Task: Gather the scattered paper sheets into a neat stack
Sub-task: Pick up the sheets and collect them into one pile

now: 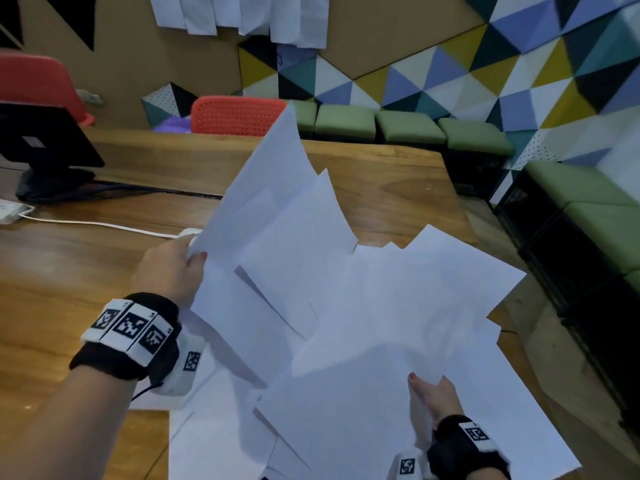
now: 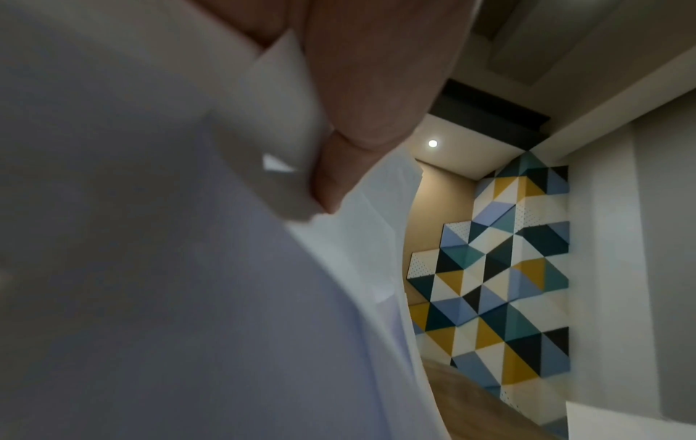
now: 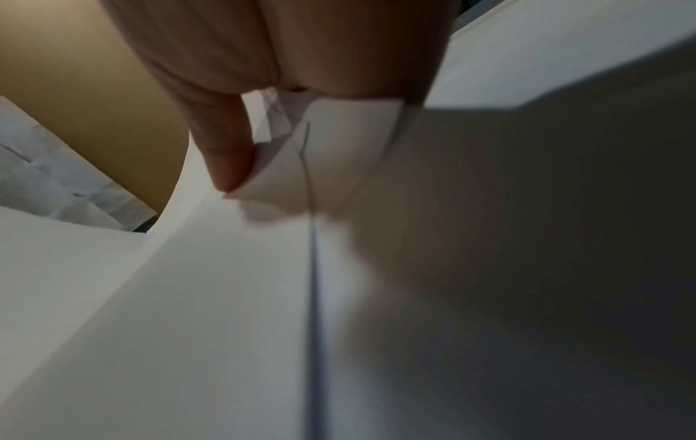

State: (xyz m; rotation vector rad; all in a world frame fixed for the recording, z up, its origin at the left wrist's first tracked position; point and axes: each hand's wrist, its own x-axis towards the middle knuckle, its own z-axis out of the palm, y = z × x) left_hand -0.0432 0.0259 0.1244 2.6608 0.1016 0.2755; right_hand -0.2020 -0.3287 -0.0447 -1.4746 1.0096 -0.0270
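Several white paper sheets (image 1: pixel 363 306) fan out unevenly above the wooden table (image 1: pixel 62 278), corners pointing in many directions. My left hand (image 1: pixel 173 271) pinches the left edge of the bundle, thumb on top. My right hand (image 1: pixel 433 396) pinches the near right edge, thumb over the paper. In the left wrist view the fingers (image 2: pixel 361 98) clamp the sheets (image 2: pixel 169 268) from behind. The right wrist view shows a thumb (image 3: pixel 226 154) pressing on overlapping sheet corners (image 3: pixel 339 143). More sheets (image 1: pixel 221 441) lie flat on the table beneath.
A dark monitor (image 1: pixel 41 140) stands at the back left, with a white cable (image 1: pixel 90 224) running across the table. Red chairs (image 1: pixel 235 116) and green stools (image 1: pixel 408 128) line the far side. The table edge runs along the right.
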